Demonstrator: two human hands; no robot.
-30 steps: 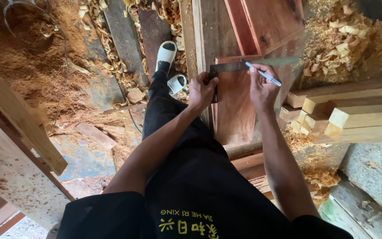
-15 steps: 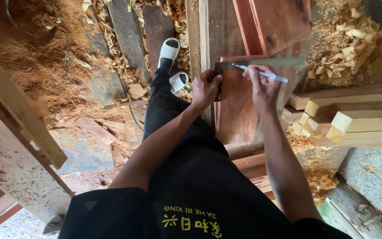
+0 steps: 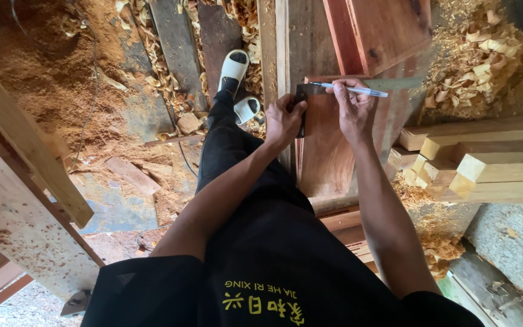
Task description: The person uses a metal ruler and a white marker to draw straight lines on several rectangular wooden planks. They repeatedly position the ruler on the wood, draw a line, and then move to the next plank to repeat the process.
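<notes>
Two bare hands worked at the far end of a reddish-brown board in the head view, near twelve o'clock from the person's body. The left hand lay on the board's left edge, its fingers curled and pressed together on the dark stock of a metal try square, pinning it down. The square's thin blade ran toward three o'clock across the board's end. The right hand rested on the board just beside the blade, thumb and forefinger pinching a slim pen with a pale barrel; the other fingers were folded under. The pen lay almost flat along the blade, its tip pointing toward nine o'clock; whether the tip touched the wood could not be told.

At one o'clock, beyond the hands, a second reddish plank lay tilted over the board's far end. At three o'clock sat a stack of pale square-cut timbers, well apart from the hands. At two o'clock lay a heap of wood shavings. No bin or box showed; sawdust lay loose on the ground at ten o'clock. At eleven o'clock, the person's feet in white sandals stood among shavings, just left of the board. A pale plank slanted across at nine o'clock.
</notes>
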